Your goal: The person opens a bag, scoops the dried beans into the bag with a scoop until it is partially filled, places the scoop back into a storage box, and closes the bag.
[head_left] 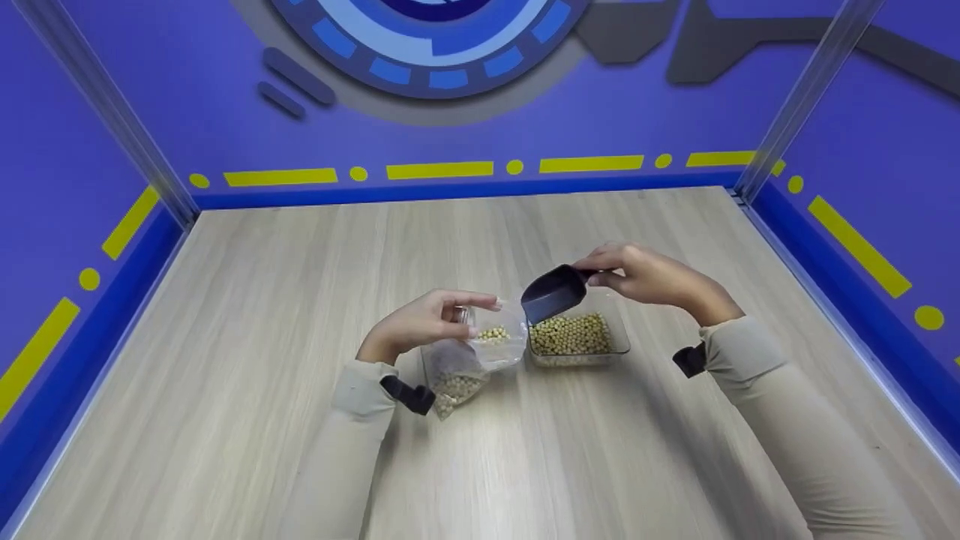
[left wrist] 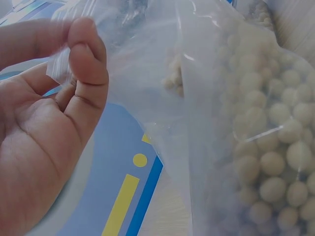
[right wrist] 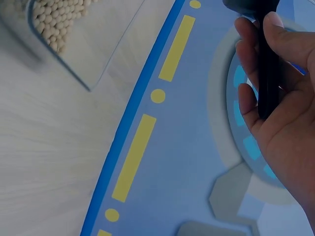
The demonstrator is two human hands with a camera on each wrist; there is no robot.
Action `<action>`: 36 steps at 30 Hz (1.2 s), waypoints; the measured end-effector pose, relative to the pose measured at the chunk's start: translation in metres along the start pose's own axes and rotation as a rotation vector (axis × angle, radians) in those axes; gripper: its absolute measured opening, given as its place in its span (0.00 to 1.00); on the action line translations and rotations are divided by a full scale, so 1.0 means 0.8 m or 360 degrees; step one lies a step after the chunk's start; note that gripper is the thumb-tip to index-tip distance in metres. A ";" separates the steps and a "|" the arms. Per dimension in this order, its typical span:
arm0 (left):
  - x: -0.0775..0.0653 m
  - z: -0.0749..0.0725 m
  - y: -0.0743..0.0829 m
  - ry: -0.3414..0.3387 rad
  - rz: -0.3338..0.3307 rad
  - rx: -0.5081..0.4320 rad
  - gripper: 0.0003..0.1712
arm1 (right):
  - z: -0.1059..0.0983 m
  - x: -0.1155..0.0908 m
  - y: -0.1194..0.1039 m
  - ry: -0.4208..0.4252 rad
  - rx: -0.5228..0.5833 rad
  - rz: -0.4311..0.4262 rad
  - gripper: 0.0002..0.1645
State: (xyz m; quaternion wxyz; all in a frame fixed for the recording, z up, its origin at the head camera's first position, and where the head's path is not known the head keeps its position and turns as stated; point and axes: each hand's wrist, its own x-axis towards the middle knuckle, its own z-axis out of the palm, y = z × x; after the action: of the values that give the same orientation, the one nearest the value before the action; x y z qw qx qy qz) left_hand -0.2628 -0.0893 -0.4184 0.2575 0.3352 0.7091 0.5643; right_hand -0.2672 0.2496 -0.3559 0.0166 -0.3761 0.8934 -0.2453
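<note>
My left hand [head_left: 422,324] pinches the top edge of a clear zip bag [head_left: 504,346], which is partly filled with soybeans [left wrist: 273,162]. The bag's mouth is spread toward the right, and a few soybeans show inside near it. In my right hand [head_left: 649,276] is the handle of a black scoop [head_left: 553,294], gripped between fingers and thumb. Tilted down to the left, the scoop has its lip right beside the bag's mouth and over the container's left side. No beans show in its bowl. Below it stands a clear rectangular container [head_left: 619,346] with many soybeans in it.
All of this sits on a light wood-grain table [head_left: 300,285]. Blue-purple panels [head_left: 450,139] with yellow markings enclose the back and both sides. Black bands [head_left: 409,395] are worn at both sleeve cuffs.
</note>
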 end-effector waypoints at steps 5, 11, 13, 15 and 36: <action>0.001 -0.001 -0.001 0.0010 -0.0005 0.0006 0.32 | -0.006 -0.008 0.011 -0.0013 -0.0063 0.0051 0.19; 0.001 -0.001 -0.001 0.0006 -0.0010 0.0002 0.32 | -0.010 -0.016 0.020 -0.0045 -0.0177 0.0073 0.19; 0.001 -0.001 -0.002 0.0005 -0.0008 0.0005 0.32 | -0.011 -0.019 0.022 -0.0053 -0.0248 0.0061 0.19; 0.001 -0.001 -0.002 0.0004 -0.0003 0.0003 0.32 | -0.011 -0.021 0.024 -0.0056 -0.0314 0.0039 0.18; 0.003 0.000 -0.004 -0.0007 -0.0007 0.0000 0.32 | -0.006 -0.036 0.019 -0.0168 -0.0841 -0.0046 0.19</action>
State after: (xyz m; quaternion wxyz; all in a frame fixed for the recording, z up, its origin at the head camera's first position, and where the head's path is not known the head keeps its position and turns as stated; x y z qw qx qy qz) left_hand -0.2651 -0.0881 -0.4216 0.2602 0.3348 0.7094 0.5630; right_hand -0.2579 0.2804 -0.3634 -0.0391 -0.3925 0.9188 0.0161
